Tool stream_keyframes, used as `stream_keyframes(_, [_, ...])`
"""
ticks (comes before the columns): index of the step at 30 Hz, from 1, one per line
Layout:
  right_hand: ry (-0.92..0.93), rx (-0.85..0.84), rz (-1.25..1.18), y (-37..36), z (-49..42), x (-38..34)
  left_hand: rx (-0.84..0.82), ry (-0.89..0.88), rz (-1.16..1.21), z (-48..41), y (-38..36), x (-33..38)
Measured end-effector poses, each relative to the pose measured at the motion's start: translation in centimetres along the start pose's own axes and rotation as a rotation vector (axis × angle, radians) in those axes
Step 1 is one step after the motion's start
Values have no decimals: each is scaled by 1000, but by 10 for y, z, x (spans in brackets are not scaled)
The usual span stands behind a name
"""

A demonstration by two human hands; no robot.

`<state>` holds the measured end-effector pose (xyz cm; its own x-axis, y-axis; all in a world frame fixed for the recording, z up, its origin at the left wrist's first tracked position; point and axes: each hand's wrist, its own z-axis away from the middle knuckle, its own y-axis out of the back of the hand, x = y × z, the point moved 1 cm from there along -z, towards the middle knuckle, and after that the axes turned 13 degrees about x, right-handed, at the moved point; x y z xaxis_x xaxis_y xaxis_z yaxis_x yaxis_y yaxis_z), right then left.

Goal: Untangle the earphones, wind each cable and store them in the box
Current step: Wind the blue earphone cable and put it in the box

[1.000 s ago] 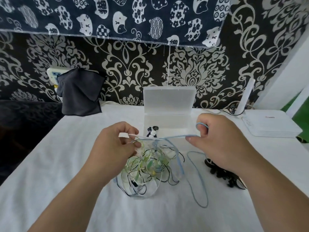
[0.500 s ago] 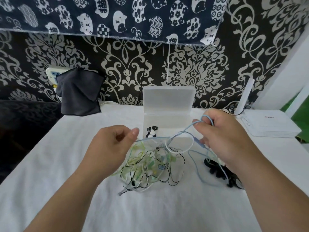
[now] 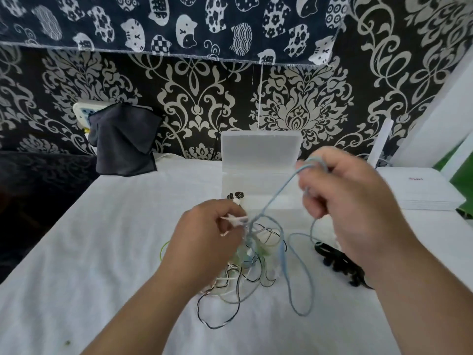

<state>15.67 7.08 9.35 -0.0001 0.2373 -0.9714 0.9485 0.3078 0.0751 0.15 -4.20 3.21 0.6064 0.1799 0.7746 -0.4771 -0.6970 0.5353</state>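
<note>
White cloth covers the table (image 3: 102, 252), with dark floral wallpaper behind. Near the table's middle, the left hand (image 3: 204, 234) pinches white strands at the top of the tangle of earphones (image 3: 245, 270). The right hand (image 3: 353, 208), raised just beside it, has its fingers curled round a blue cable (image 3: 282, 254), whose slack trails in loops toward the near edge. That cable looks only partly freed. Toward the far edge the clear box (image 3: 261, 155) stands open, with a black pair (image 3: 238, 194) at its front left corner; whether that pair lies inside cannot be told. Most of the untangling, winding and storing seems yet to do. A black bundle (image 3: 337, 262) lies near the right wrist.
</note>
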Motion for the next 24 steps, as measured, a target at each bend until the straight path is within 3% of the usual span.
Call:
stream_keyframes(3, [-75, 207, -253, 15, -11, -5, -1, 97, -132, -9, 10, -11])
stream_keyframes(5, [-127, 279, -418, 25, -18, -8, 27, 244, -81, -13, 16, -17])
stream_keyframes(10, [-229, 401, -563, 37, -25, -2, 270, 798, 568, -22, 24, -24])
stream_keyframes(14, [-362, 512, -510, 40, -27, 4, 482, 1006, 834, -29, 33, -36])
stream_keyframes(19, [-474, 418, -238, 52, -31, 14, 618, 1011, 814, -31, 47, -51])
stream_keyframes(24, [-305, 147, 253, 45, -25, 19, 404, 694, 268, -31, 43, -51])
